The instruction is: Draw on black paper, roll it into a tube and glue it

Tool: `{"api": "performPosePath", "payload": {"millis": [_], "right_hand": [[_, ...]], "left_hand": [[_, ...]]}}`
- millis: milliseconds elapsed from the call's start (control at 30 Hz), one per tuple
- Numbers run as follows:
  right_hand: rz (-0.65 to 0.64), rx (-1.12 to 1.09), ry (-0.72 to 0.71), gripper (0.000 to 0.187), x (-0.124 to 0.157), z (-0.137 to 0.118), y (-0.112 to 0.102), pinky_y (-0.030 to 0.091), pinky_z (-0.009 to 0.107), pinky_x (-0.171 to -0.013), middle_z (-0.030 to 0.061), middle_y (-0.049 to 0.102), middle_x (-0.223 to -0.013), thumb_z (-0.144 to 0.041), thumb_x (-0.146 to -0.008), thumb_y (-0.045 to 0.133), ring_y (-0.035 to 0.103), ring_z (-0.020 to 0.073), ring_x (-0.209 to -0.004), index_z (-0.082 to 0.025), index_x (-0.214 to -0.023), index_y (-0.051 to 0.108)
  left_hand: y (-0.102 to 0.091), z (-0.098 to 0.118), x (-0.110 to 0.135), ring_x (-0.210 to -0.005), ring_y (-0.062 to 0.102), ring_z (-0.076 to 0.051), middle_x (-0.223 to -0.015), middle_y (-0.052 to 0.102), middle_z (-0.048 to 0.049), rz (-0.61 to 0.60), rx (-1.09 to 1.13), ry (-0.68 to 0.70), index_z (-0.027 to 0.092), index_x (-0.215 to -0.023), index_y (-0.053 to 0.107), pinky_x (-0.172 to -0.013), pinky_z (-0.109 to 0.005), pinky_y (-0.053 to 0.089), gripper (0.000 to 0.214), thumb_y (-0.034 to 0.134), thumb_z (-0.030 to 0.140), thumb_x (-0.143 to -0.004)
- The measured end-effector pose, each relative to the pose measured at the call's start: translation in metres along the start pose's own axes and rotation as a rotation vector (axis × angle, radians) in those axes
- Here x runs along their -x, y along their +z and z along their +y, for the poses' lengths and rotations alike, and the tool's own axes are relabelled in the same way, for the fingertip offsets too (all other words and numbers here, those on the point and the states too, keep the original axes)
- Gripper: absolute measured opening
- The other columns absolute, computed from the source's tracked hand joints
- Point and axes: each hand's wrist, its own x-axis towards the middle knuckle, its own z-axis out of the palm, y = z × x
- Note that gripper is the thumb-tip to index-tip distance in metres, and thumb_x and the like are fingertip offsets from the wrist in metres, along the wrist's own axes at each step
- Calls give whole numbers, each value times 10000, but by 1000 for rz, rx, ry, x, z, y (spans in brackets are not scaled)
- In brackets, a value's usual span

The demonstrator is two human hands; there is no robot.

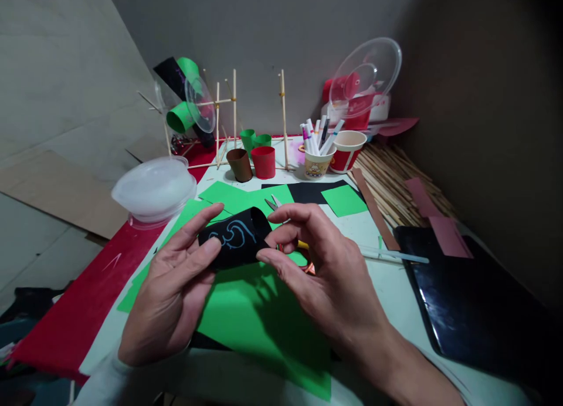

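A black paper tube (237, 237) with blue swirls drawn on its side is held level above the table. Wrapped around its left end, my left hand (176, 277) presses its thumb against the drawn side. At the open right end, my right hand (316, 259) pinches the rim between thumb and fingers. Behind the right fingers lie scissors (274, 202); their blades show and their handles are partly hidden. Below the tube spreads a large green paper sheet (264, 324), with a smaller green square (343, 200) farther back.
Small paper cups, one of them red (263, 162), stand by a stick frame (284, 118). A cup of markers (317, 164) sits beside a red-and-white paper cup (347, 151). Wooden sticks (400, 177) and a black tablet-like slab (475, 300) lie right; clear plastic lids (153, 189) lie left.
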Motion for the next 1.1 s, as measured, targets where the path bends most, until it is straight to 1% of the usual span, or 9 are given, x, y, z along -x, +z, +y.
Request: {"api": "performPosePath", "payload": {"millis": [100, 267, 400, 500, 633, 700, 800, 933, 1100], "right_hand": [[3, -8, 4, 299, 1, -2, 0, 510, 245, -790, -60, 631, -811, -58, -890, 689, 647, 121, -846, -220, -1090, 536], [40, -42, 11, 297, 0, -1, 0, 502, 240, -760, -68, 638, -823, -69, -883, 700, 640, 106, -800, -229, -1085, 554], [74, -101, 68, 284, -1, 4, 1, 480, 250, -698, -80, 654, -802, -109, -866, 723, 601, 100, -722, -244, -1059, 564], [126, -186, 178, 273, -2, 6, 1, 450, 263, -625, -75, 664, -770, -165, -838, 745, 558, 112, -674, -246, -1031, 570], [202, -304, 270, 282, -5, 7, 1, 426, 265, -576, -68, 656, -752, -219, -792, 772, 535, 112, -629, -239, -990, 571], [219, -315, 254, 273, -5, 6, 2, 430, 264, -586, -69, 653, -740, -221, -793, 769, 542, 109, -627, -237, -976, 567], [211, -294, 210, 257, -2, 6, 5, 444, 255, -625, -69, 666, -756, -206, -813, 765, 574, 104, -659, -241, -974, 568], [221, -261, 157, 261, 3, 7, 9, 467, 247, -657, -70, 671, -767, -191, -838, 761, 612, 102, -681, -246, -984, 553], [219, -238, 148, 263, 4, 9, 11, 483, 244, -653, -65, 679, -764, -202, -848, 757, 621, 103, -668, -243, -991, 540]], "left_hand": [[1, 0, -1, -671, 680, -113, -814, 766, -2, 23, 6, 1, 325, -974, 834, -688, -181, 613, 493, 1003, 297, -512], [-3, -6, -4, -736, 690, -111, -825, 764, 3, 72, -15, 40, 336, -972, 830, -591, -95, 544, 549, 1023, 319, -459], [-4, -7, -3, -691, 678, -109, -838, 745, 9, 29, -29, 78, 358, -1105, 795, -618, -140, 574, 600, 995, 342, -539], [-2, -6, 0, -669, 660, -96, -848, 742, 12, 16, -51, 176, 343, -1249, 723, -635, -126, 563, 734, 984, 311, -564], [-1, -7, -1, -766, 675, -121, -884, 766, 2, 108, -91, 294, 276, -1108, 709, -677, -130, 549, 650, 992, 278, -523], [-2, -10, -3, -782, 669, -121, -859, 760, 7, 105, -129, 259, 240, -997, 716, -679, -130, 538, 536, 984, 308, -538], [-5, -13, -5, -638, 591, -81, -679, 680, 28, 30, -170, 124, 166, -816, 744, -569, -111, 490, 426, 992, 345, -521], [-4, -10, -6, -458, 482, -60, -499, 583, 19, -72, -155, -12, 127, -593, 679, -406, -129, 403, 411, 983, 399, -547], [0, -4, -7, -572, 687, -194, -675, 757, -93, -176, -98, -69, 140, -792, 802, -467, -249, 574, 394, 969, 420, -570]]}}
